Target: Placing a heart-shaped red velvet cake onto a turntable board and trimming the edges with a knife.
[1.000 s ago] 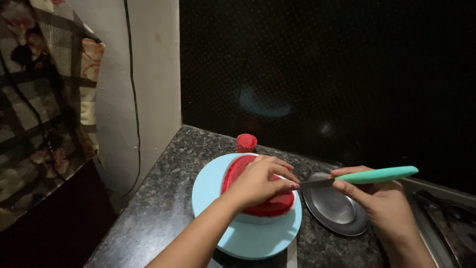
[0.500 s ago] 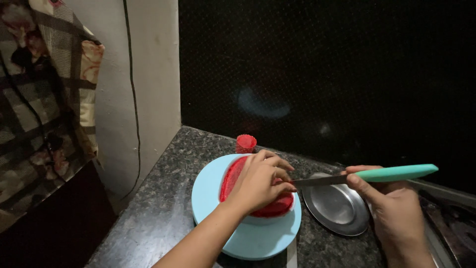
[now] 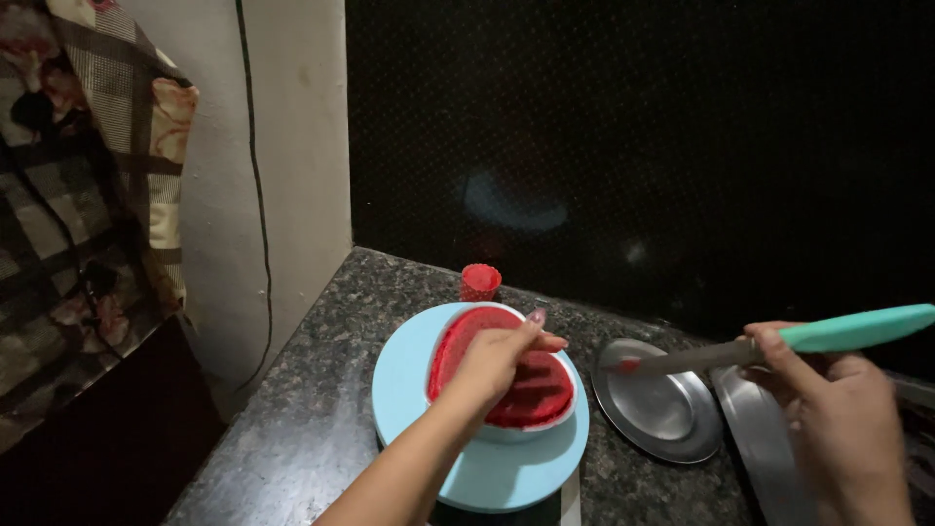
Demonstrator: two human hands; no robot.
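Head view: the right hand (image 3: 842, 429), fingers clamped on the teal-handled knife (image 3: 779, 346), has drawn the blade back from the red cake (image 3: 502, 375) to above the steel plate (image 3: 657, 404). The left hand (image 3: 492, 360), fingers together, still rests on the cake, which sits on the blue turntable (image 3: 482, 468). That stroke looks finished.
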